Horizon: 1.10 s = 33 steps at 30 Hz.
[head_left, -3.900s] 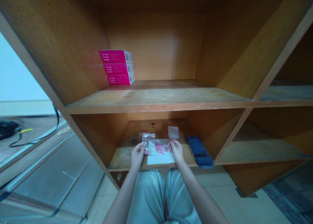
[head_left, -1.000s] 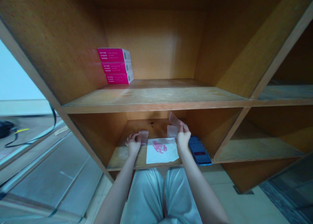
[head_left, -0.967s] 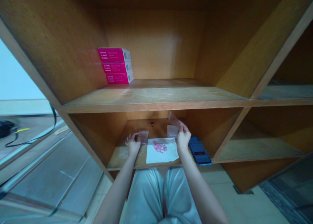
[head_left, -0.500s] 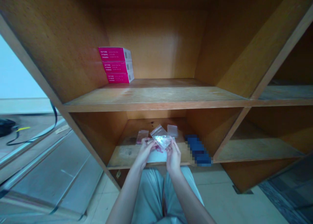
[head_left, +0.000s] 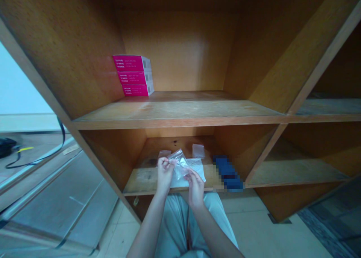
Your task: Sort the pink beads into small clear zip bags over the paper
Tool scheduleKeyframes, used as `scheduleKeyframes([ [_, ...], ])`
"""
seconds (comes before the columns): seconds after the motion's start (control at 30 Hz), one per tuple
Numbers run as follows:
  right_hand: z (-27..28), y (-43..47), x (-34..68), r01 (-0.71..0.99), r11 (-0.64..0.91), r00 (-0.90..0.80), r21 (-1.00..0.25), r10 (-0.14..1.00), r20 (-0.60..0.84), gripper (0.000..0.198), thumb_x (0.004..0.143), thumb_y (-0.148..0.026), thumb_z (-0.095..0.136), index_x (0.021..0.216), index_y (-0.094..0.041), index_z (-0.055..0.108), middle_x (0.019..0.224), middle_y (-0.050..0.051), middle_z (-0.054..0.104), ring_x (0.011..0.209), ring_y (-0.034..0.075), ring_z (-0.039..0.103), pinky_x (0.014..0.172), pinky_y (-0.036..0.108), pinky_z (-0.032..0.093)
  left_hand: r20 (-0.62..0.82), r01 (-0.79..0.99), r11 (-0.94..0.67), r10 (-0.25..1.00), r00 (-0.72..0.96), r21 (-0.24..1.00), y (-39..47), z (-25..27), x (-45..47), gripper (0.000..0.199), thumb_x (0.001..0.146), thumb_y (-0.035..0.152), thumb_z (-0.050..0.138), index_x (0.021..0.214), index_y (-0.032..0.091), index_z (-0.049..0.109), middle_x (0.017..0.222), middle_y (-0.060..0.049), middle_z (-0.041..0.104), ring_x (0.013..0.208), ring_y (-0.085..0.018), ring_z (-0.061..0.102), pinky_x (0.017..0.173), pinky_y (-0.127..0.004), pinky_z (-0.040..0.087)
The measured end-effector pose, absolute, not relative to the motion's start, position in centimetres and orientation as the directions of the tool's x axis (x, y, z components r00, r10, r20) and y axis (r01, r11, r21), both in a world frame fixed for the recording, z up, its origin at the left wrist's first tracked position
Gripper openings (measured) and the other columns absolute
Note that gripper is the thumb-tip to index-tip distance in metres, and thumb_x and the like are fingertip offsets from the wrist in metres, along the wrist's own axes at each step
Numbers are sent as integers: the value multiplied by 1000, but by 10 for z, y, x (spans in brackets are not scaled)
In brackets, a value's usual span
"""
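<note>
A clear plastic zip bag (head_left: 180,162) is held between my two hands above the lower shelf. My left hand (head_left: 165,172) is closed at the bag's left edge, its fingers curled in a pinch. With thumb and fingers, my right hand (head_left: 195,179) grips the bag's lower right corner. Under the bag lies a white sheet (head_left: 199,169), partly covered by the bag and hands. Behind my left hand a small flat clear packet (head_left: 164,153) shows in part. Another flat clear packet (head_left: 198,151) rests behind the sheet on the right.
Three pink-and-white boxes (head_left: 134,76) are stacked on the upper shelf (head_left: 180,109). A pixelated blue object (head_left: 228,173) lies at the right of the lower shelf (head_left: 142,179). On the left, glass panels (head_left: 67,198) lean near a black cable (head_left: 62,132).
Both hands have shifted slightly left with the bag, and my left hand has turned. More of the white sheet shows. Pinkish pieces seen under the bag earlier are no longer visible.
</note>
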State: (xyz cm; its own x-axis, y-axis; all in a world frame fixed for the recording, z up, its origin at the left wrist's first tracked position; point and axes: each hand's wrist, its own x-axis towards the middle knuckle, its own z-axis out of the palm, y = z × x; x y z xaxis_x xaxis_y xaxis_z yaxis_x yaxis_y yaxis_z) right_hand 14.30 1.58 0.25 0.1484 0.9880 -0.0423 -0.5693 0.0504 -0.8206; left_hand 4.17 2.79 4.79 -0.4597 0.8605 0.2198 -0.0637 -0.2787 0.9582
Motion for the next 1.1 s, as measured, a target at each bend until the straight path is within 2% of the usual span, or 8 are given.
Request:
scheduleKeyframes([
  [0.1, -3, 17, 146, -537, 32, 80, -843, 997, -13, 19, 70, -32, 58, 78, -17, 67, 86, 5, 67, 78, 18, 60, 67, 29, 47, 259, -60, -311, 871, -418, 949, 28, 47, 35, 15, 67, 21, 52, 74, 21, 39, 73, 0, 60, 72, -14, 60, 69, -27, 45],
  [0.23, 9, 30, 154, -517, 50, 12, -854, 999, 52, 20, 71, -31, 56, 82, -17, 66, 89, 5, 66, 78, 16, 59, 67, 27, 46, 323, 82, -314, 888, -327, 946, 26, 49, 25, 3, 70, 19, 48, 67, 18, 46, 70, 0, 58, 70, -14, 56, 68, -26, 43],
  [0.33, 26, 41, 159, -456, 62, -66, -888, 992, 104, 26, 72, -36, 56, 88, -17, 65, 85, 5, 66, 74, 16, 59, 65, 27, 46, 367, 214, -318, 896, -249, 923, 23, 52, 22, 8, 69, 15, 44, 63, 17, 49, 63, 1, 55, 65, -14, 53, 64, -25, 41],
  [0.5, 41, 46, 159, -296, 106, -228, -949, 957, 178, 21, 74, -35, 55, 76, -18, 67, 68, 2, 64, 61, 13, 55, 56, 23, 40, 437, 409, -358, 892, -116, 839, 15, 58, 26, 12, 70, 15, 45, 62, 17, 54, 65, -1, 57, 69, -15, 54, 66, -25, 40],
  [0.63, 44, 46, 157, -225, 133, -251, -965, 949, 189, 18, 73, -31, 54, 70, -17, 65, 58, -1, 57, 53, 11, 48, 51, 22, 36, 477, 497, -390, 877, -56, 775, 11, 62, 27, 12, 71, 13, 46, 65, 17, 56, 70, -2, 59, 72, -16, 55, 68, -26, 40],
  [0.77, 43, 46, 157, -158, 112, -339, -981, 927, 160, 18, 72, -31, 55, 64, -17, 62, 56, -1, 56, 53, 11, 48, 53, 22, 37, 496, 560, -399, 868, -25, 726, 11, 62, 24, 12, 71, 12, 46, 67, 17, 56, 72, -2, 58, 73, -15, 55, 68, -26, 40],
  [0.9, 40, 46, 157, -150, 146, -452, -978, 869, 199, 20, 71, -35, 57, 61, -18, 59, 58, -2, 55, 56, 11, 49, 56, 22, 38, 512, 628, -389, 859, -18, 674, 11, 62, 24, 14, 76, 20, 48, 62, 17, 52, 70, -2, 56, 70, -14, 54, 66, -25, 40],
  [1.1, 38, 48, 156, -153, 218, -445, -964, 855, 264, 21, 73, -36, 58, 66, -17, 61, 63, 0, 58, 59, 11, 50, 59, 22, 39, 528, 678, -353, 847, -62, 645, 10, 63, 23, 21, 77, 23, 48, 57, 17, 50, 70, -2, 55, 69, -14, 53, 65, -25, 41],
])
